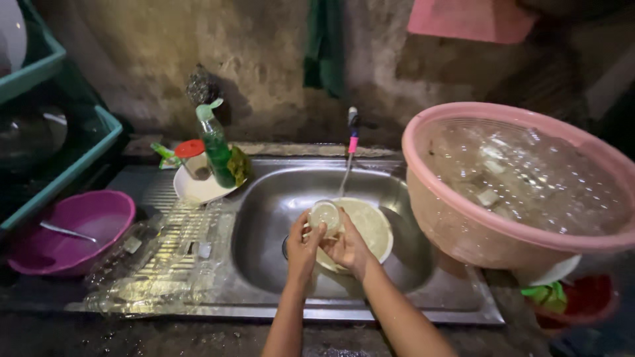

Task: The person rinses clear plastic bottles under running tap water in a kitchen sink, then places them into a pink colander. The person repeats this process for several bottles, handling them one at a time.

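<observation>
Both my hands are over the steel sink (264, 264). My left hand (303, 246) and my right hand (348, 247) together hold a small clear glass cup (325, 215), tilted with its mouth toward me. Water runs in a thin stream from the tap (352, 125) down onto the cup. Just behind the cup lies a pale cream bowl (370, 225) in the sink basin.
A large pink basin (463, 205) of water and dishes stands at the right. A green soap bottle (215, 147) and a red-lidded jar (192, 155) sit on a white plate (192, 190). At left are a purple bowl (73, 231) with a spoon and green crates (73, 165).
</observation>
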